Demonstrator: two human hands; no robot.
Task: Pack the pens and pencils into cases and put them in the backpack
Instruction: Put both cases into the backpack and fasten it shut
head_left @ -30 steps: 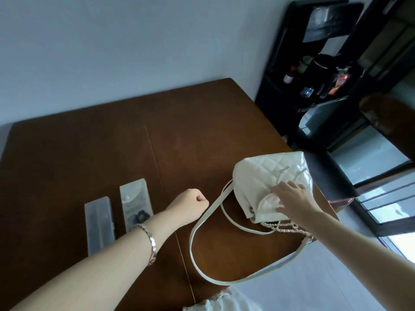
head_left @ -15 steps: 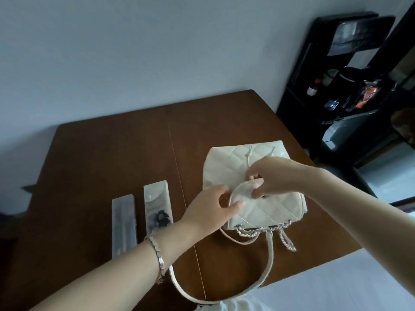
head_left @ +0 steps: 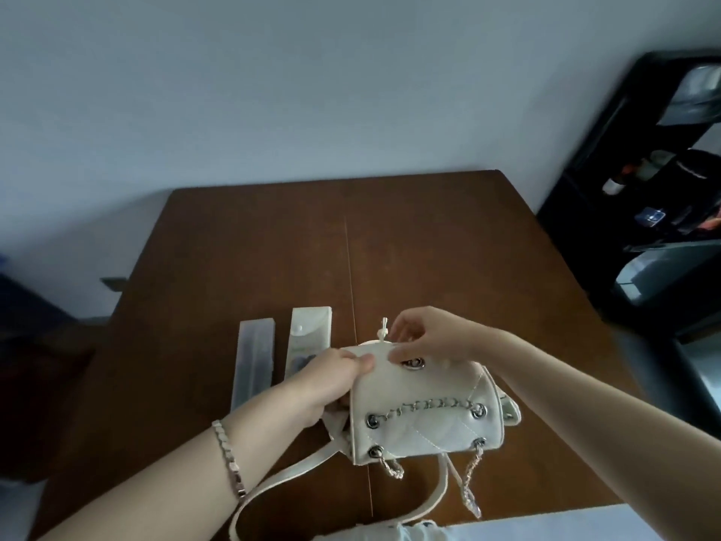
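Two hands — left hand (head_left: pixel 331 380), right hand (head_left: pixel 433 337) — pinch the backpack (head_left: pixel 421 419) flap (over the table (head_left: pixel 234 247)).

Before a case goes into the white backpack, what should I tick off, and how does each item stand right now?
1. Backpack held steady: ok; the left hand grips its flap edge.
2. Backpack mouth open: cannot tell; the right hand pinches its top, hiding the opening.
3. Clear case and snap-flap case within reach: ok; both lie on the table left of the backpack.
4. Cases closed: cannot tell.
5. A hand free for a case: not ok; both hold the backpack.
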